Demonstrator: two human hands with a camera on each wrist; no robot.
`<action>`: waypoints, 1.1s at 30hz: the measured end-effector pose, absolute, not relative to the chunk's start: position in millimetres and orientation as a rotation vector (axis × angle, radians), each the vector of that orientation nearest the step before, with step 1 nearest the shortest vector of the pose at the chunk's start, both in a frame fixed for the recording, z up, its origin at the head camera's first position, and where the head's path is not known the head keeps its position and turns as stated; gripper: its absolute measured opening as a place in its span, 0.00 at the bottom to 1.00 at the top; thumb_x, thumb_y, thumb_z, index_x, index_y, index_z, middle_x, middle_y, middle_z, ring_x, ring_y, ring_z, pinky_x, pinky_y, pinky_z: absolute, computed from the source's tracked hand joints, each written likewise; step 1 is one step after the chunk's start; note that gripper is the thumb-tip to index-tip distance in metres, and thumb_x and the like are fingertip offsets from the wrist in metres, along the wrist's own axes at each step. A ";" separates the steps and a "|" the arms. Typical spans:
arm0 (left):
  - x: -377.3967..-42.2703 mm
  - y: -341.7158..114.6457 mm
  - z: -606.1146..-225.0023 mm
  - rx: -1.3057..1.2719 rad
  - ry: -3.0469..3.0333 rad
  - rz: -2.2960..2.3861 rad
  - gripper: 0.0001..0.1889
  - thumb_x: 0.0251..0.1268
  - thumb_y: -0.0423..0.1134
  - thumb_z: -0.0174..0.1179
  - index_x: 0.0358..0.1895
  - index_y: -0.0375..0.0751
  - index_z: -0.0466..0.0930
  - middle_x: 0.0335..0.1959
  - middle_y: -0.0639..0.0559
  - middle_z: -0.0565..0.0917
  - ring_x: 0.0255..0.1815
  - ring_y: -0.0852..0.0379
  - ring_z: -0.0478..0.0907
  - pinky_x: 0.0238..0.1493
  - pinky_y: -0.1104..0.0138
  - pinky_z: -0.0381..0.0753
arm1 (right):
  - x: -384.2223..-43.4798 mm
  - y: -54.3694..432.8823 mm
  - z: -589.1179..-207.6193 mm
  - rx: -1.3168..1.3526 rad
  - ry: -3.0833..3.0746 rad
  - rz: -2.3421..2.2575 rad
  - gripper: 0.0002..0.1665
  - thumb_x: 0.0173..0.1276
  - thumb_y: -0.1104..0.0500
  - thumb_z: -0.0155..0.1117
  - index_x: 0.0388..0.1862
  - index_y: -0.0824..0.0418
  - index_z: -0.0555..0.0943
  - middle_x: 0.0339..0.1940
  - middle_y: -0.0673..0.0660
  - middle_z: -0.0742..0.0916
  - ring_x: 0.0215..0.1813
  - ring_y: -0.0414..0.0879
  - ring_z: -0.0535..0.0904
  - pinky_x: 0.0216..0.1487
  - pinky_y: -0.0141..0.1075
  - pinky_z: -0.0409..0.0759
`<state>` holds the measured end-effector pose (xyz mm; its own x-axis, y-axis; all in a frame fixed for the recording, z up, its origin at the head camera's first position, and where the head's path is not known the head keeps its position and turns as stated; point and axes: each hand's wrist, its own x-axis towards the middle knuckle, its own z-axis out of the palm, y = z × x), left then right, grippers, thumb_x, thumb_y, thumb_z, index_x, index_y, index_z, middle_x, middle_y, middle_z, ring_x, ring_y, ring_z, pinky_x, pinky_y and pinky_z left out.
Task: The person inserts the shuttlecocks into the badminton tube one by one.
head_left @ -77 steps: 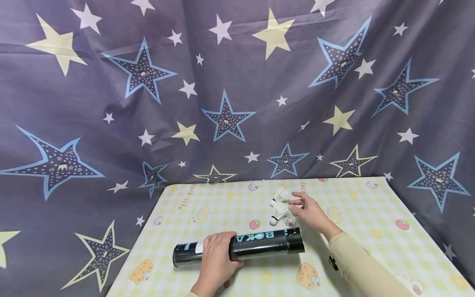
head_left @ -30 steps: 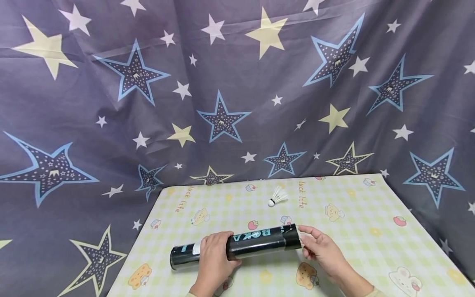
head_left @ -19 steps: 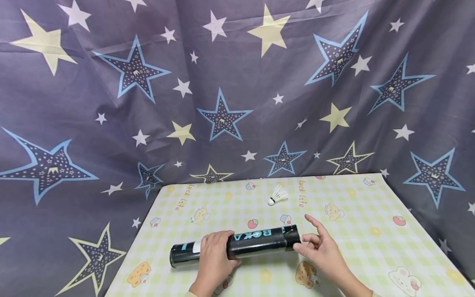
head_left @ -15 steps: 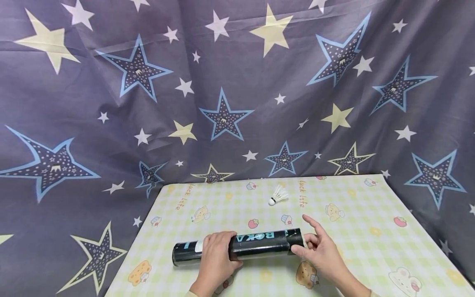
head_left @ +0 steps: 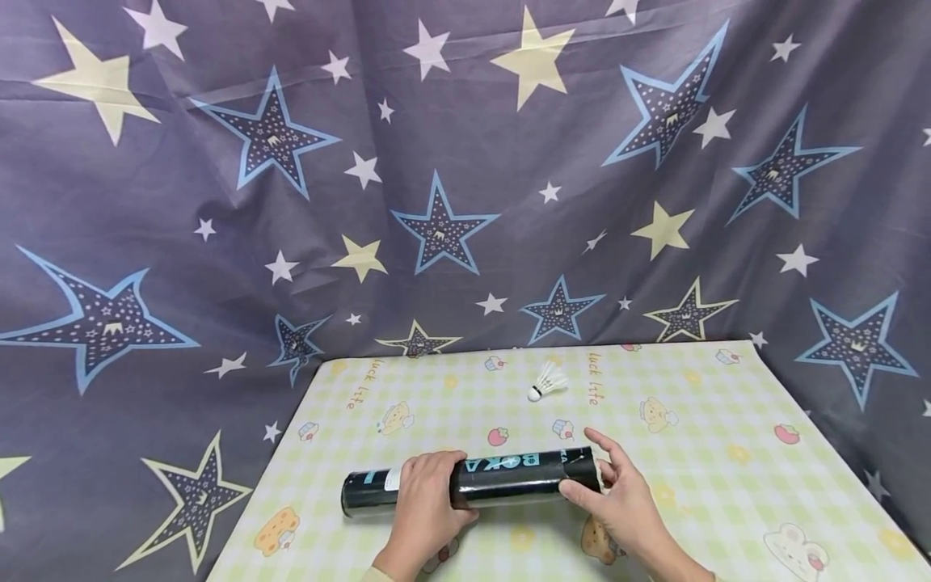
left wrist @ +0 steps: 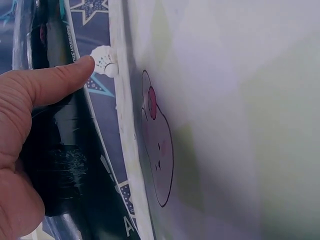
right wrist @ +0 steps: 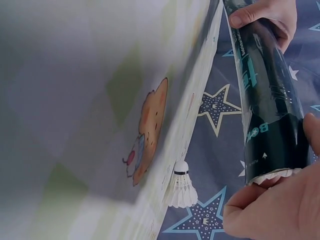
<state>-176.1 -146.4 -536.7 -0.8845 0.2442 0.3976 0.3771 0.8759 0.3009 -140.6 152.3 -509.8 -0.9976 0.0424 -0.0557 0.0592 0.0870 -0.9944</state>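
A black shuttlecock tube (head_left: 512, 483) with blue lettering lies sideways over the near middle of the table. My left hand (head_left: 425, 503) grips it round its left half, thumb on the near side. At its right end is my right hand (head_left: 627, 505), thumb along the tube's near side and fingers round the mouth. White feather tips (right wrist: 272, 176) of a shuttlecock show just at the mouth in the right wrist view, with fingertips against them; the rest is hidden inside. A second shuttlecock (head_left: 547, 382), white with a black band, lies farther back on the table.
The table (head_left: 451, 404) wears a pale green checked cloth printed with cartoon animals, strawberries and cupcakes. A dark curtain (head_left: 334, 194) with yellow, white and blue stars hangs right behind it and along both sides.
My right hand picked up one of two shuttlecocks from the table and brought it to the tube's mouth, where it went in. The right thumb has since moved onto the tube's side.
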 end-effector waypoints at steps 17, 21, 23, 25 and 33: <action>-176.0 -143.1 -540.4 -0.477 -2.701 -0.540 0.46 0.28 0.48 0.93 0.61 0.49 0.83 0.56 0.55 0.89 0.59 0.52 0.82 0.64 0.49 0.72 | -137.1 156.7 -510.4 -0.280 2.374 -1.915 0.48 0.76 0.55 0.71 0.87 0.39 0.59 0.90 0.52 0.60 0.76 0.12 0.55 0.66 0.12 0.65; -175.4 -143.9 -540.5 -0.471 -2.713 -0.542 0.46 0.28 0.48 0.93 0.60 0.50 0.83 0.56 0.55 0.89 0.59 0.52 0.82 0.65 0.49 0.73 | -137.8 158.9 -509.2 -0.287 2.424 -1.879 0.45 0.76 0.54 0.72 0.86 0.41 0.64 0.85 0.56 0.71 0.71 0.19 0.71 0.61 0.19 0.76; -175.6 -144.4 -540.5 -0.470 -2.718 -0.544 0.45 0.28 0.49 0.93 0.61 0.50 0.83 0.56 0.55 0.89 0.60 0.52 0.82 0.66 0.48 0.73 | -139.6 163.4 -507.0 -0.307 2.510 -1.844 0.40 0.75 0.54 0.73 0.82 0.46 0.70 0.71 0.59 0.85 0.59 0.25 0.82 0.51 0.24 0.82; -176.1 -144.8 -540.4 -0.472 -2.722 -0.546 0.45 0.29 0.49 0.93 0.61 0.50 0.83 0.56 0.55 0.89 0.60 0.51 0.82 0.66 0.48 0.73 | -143.4 170.7 -503.5 -0.285 2.625 -1.820 0.32 0.74 0.55 0.73 0.75 0.52 0.79 0.53 0.57 0.93 0.45 0.31 0.86 0.44 0.27 0.82; -174.8 -146.0 -539.3 -0.483 -2.712 -0.548 0.45 0.29 0.49 0.93 0.60 0.50 0.83 0.56 0.56 0.89 0.59 0.52 0.82 0.65 0.48 0.73 | -188.5 214.3 -496.5 -0.059 2.876 -1.757 0.16 0.78 0.52 0.69 0.55 0.61 0.88 0.33 0.55 0.93 0.32 0.35 0.84 0.32 0.32 0.77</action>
